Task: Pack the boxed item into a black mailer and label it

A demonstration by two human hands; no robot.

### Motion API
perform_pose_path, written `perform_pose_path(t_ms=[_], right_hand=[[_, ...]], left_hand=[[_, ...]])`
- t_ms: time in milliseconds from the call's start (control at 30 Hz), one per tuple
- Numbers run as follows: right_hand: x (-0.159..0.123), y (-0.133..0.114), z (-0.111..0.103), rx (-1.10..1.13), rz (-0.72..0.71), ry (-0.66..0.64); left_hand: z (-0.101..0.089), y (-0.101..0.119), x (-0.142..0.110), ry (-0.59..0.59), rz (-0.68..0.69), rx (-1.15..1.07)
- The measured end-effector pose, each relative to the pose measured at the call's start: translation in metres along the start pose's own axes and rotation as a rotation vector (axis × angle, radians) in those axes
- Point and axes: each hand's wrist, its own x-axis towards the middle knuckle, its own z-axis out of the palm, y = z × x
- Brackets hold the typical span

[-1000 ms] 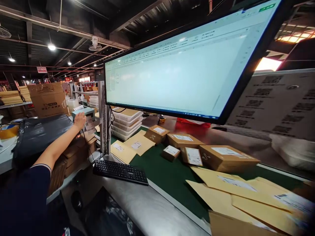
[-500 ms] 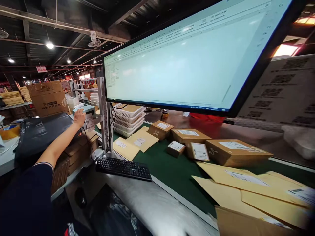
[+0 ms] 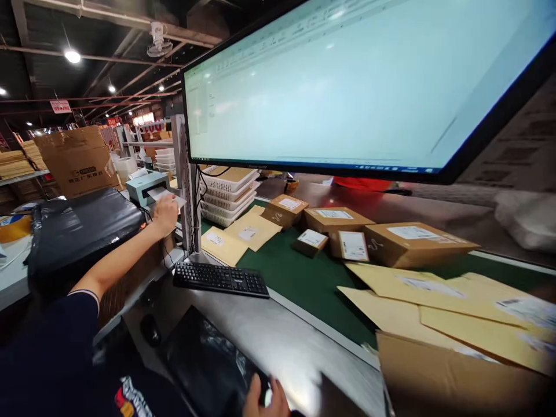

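Dark roof beams (image 3: pixel 121 49) and lamps stretch over a warehouse hall, with a large monitor (image 3: pixel 330 98) hanging across the upper right. Beneath it runs a green surface (image 3: pixel 299 284), its near edge bordering a metal desk (image 3: pixel 243 315). Cartons (image 3: pixel 391 250) and yellow envelopes (image 3: pixel 377 304) lie on the green, most bearing white stickers, with white baskets (image 3: pixel 228 200) stacked at its far left end. Black plastic (image 3: pixel 204 362) covers part of the desk's near left area; a keyboard (image 3: pixel 221 279) sits along its far edge. Past the desk's far left corner stands a pale blue printer (image 3: pixel 138 189). The left hand (image 3: pixel 165 215) pinches a white label (image 3: pixel 158 193) right at the printer's slot. The right hand (image 3: pixel 266 401) is by the near edge, fingers curled and partly cut off; whether it grips anything, I cannot tell.
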Motion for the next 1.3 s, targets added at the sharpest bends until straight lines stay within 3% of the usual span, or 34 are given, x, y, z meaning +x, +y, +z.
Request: perform_pose_path(t_ms=[100, 200, 300, 367, 433, 500, 600, 700, 800, 867, 967, 1133, 1300], right_hand=[[-0.007, -0.039, 0.007, 0.160, 0.147, -0.154], [-0.020, -0.076, 0.005, 0.489, 0.347, -0.396], [-0.036, -0.089, -0.001, 0.870, 0.476, -0.611], [-0.047, -0.082, -0.008, 0.980, 0.540, -0.595], [-0.061, -0.069, -0.016, 0.982, 0.599, -0.486], [-0.074, -0.055, -0.022, 0.932, 0.644, -0.392], [-0.085, -0.039, -0.020, 0.771, 0.687, -0.259], [-0.082, -0.032, -0.005, 0.634, 0.720, -0.142], [-0.077, -0.031, 0.012, 0.563, 0.793, -0.096], [-0.077, -0.032, 0.018, 0.532, 0.810, -0.161], [-0.079, -0.030, 0.021, 0.451, 0.646, -0.244], [-0.068, -0.016, 0.021, 0.120, 0.448, -0.108], [-0.058, -0.002, 0.025, -0.242, 0.333, -0.061]], left_hand=[[0.001, 0.051, -0.070, -0.107, 0.213, -0.354], [-0.006, 0.084, -0.156, -0.348, 0.303, -0.953], [-0.007, 0.088, -0.233, -0.624, 0.042, -1.505], [0.002, 0.077, -0.270, -0.743, -0.268, -1.743], [0.019, 0.061, -0.296, -0.829, -0.569, -1.868], [0.041, 0.046, -0.315, -0.911, -0.778, -1.895], [0.074, 0.031, -0.335, -0.981, -0.917, -1.826], [0.101, 0.030, -0.346, -0.998, -1.038, -1.822], [0.114, 0.036, -0.349, -1.000, -1.123, -1.919], [0.117, 0.039, -0.348, -1.016, -1.127, -1.985], [0.119, 0.040, -0.351, -1.024, -1.078, -1.976], [0.143, 0.045, -0.373, -0.987, -0.916, -1.501], [0.172, 0.053, -0.396, -1.077, -0.797, -1.165]])
